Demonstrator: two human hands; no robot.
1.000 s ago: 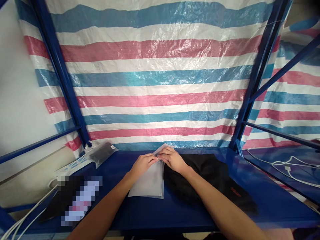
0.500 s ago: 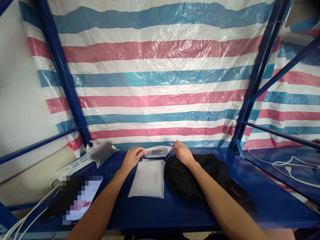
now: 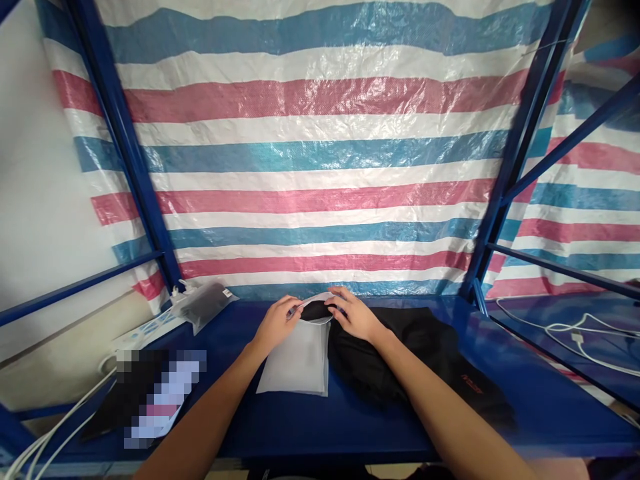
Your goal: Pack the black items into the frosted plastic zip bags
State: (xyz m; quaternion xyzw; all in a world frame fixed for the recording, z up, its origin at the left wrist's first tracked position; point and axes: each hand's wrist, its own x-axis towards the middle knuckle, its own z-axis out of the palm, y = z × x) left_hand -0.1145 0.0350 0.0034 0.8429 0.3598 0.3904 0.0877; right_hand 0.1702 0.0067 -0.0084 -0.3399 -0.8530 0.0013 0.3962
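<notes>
A small frosted plastic bag point(image 3: 320, 321) with something black inside is held between my two hands, its mouth spread apart and facing me. My left hand point(image 3: 277, 323) pinches the left edge of the opening. On the other side, my right hand point(image 3: 354, 313) grips the right edge, fingers curled at the rim. Just in front of the bag lies a stack of flat frosted plastic bags point(image 3: 296, 363) on the blue tabletop. Black folded fabric with small red lettering point(image 3: 425, 353) rests under and beside my right forearm.
At the back left sits another filled frosted bag point(image 3: 204, 305) near a white power strip point(image 3: 150, 330). A pixelated dark device point(image 3: 165, 400) lies at the left, beside white cables point(image 3: 55, 430). Blue metal posts point(image 3: 127, 173) frame a striped plastic sheet point(image 3: 320, 160) behind the blue tabletop point(image 3: 280, 433).
The bag's mouth has been pulled wide and tipped toward me, showing the black contents. My hands have come closer together and slightly nearer the stack.
</notes>
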